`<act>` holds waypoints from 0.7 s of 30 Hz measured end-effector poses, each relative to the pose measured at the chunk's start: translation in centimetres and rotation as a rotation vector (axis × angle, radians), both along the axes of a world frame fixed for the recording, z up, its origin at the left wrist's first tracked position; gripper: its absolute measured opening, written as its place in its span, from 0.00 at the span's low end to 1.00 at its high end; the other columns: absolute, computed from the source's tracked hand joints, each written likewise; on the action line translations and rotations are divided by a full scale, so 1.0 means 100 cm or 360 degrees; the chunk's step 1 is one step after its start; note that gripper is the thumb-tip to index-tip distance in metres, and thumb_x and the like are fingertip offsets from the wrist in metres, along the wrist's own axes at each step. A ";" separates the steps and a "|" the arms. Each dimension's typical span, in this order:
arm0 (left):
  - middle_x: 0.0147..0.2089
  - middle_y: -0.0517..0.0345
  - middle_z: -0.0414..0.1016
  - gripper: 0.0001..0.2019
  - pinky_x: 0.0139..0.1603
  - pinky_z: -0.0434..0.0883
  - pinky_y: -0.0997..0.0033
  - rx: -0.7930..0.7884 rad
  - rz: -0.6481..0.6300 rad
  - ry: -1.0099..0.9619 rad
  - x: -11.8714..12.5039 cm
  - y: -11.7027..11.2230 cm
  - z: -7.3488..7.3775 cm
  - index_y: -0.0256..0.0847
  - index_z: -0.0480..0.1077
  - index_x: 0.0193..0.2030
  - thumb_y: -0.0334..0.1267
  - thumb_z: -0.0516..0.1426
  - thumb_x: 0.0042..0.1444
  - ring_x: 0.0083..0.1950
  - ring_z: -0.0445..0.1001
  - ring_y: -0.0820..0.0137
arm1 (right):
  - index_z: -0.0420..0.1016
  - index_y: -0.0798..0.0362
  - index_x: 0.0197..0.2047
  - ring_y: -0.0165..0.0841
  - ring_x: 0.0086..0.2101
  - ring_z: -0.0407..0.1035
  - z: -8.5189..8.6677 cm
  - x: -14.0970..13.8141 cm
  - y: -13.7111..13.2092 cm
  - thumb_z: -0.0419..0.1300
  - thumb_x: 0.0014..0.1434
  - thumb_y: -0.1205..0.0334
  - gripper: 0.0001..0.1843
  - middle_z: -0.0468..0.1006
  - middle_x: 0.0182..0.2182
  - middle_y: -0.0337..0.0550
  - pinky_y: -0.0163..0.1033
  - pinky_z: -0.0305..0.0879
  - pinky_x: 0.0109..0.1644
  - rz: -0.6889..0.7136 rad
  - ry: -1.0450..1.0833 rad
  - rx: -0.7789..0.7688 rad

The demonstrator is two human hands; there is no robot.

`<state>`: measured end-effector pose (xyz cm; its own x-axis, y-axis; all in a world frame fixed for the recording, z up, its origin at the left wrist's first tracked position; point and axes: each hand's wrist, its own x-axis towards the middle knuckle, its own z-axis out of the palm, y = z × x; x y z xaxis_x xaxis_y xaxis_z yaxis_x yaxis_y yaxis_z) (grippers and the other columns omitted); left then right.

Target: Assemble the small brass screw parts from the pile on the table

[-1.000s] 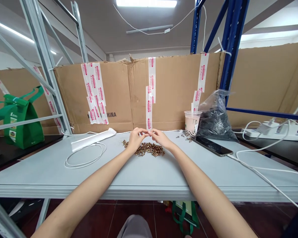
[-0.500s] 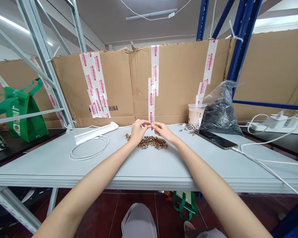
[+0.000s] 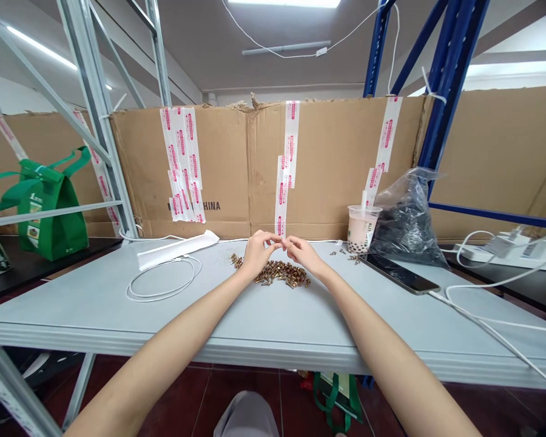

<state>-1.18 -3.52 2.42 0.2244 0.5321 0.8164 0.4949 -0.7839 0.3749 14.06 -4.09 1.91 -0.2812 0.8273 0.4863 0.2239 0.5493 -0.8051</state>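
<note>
From the head camera, the left hand (image 3: 258,254) and right hand (image 3: 304,255) meet, fingers pinched, just above a heap of bronze-coloured screws (image 3: 279,274) on the tabletop (image 3: 82,321); any held screw is hidden. A careless brush could scatter screws toward the phone (image 3: 398,273).

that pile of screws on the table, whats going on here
A person is seated at a pale grey table, with their left hand and right hand meeting just above a pile of gold-coloured screws. Whether the fingertips hold a screw is too small to tell. A smartphone lies to the right, beyond it a bubble tea cup and a clear bag of dark items.
</note>
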 end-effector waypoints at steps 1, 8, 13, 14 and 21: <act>0.28 0.61 0.71 0.04 0.35 0.61 0.73 -0.0006 -0.0001 0.0007 0.000 0.000 0.000 0.42 0.73 0.32 0.36 0.57 0.49 0.32 0.63 0.73 | 0.61 0.55 0.25 0.23 0.18 0.48 -0.001 0.000 0.001 0.48 0.53 0.43 0.21 0.55 0.16 0.33 0.31 0.43 0.21 -0.0004 -0.0021 0.0017; 0.30 0.61 0.73 0.05 0.35 0.62 0.73 -0.0036 -0.0055 0.0071 0.003 0.000 -0.003 0.43 0.73 0.33 0.35 0.58 0.48 0.31 0.63 0.73 | 0.55 0.55 0.19 0.22 0.17 0.45 -0.004 0.000 0.006 0.44 0.54 0.42 0.25 0.51 0.16 0.33 0.32 0.40 0.21 0.0103 0.0007 -0.0103; 0.30 0.60 0.73 0.05 0.35 0.62 0.72 -0.0067 0.0033 0.0069 0.002 0.002 -0.004 0.41 0.73 0.32 0.35 0.57 0.48 0.32 0.64 0.72 | 0.56 0.54 0.23 0.23 0.17 0.46 -0.009 -0.003 0.008 0.45 0.52 0.40 0.24 0.52 0.16 0.33 0.32 0.41 0.20 0.0136 0.0034 -0.0133; 0.30 0.60 0.73 0.05 0.35 0.62 0.72 -0.0066 0.0039 0.0070 0.002 0.003 -0.004 0.41 0.73 0.32 0.35 0.57 0.49 0.32 0.64 0.72 | 0.56 0.54 0.23 0.23 0.17 0.46 -0.010 -0.004 0.007 0.47 0.52 0.40 0.24 0.52 0.16 0.32 0.32 0.41 0.19 0.0156 0.0026 -0.0126; 0.29 0.61 0.72 0.04 0.34 0.62 0.73 -0.0021 -0.0042 0.0042 0.005 0.001 -0.004 0.41 0.73 0.32 0.34 0.58 0.47 0.30 0.63 0.73 | 0.55 0.55 0.18 0.22 0.15 0.43 -0.002 -0.001 -0.002 0.42 0.54 0.40 0.27 0.50 0.13 0.32 0.32 0.38 0.20 0.0253 -0.0011 -0.0289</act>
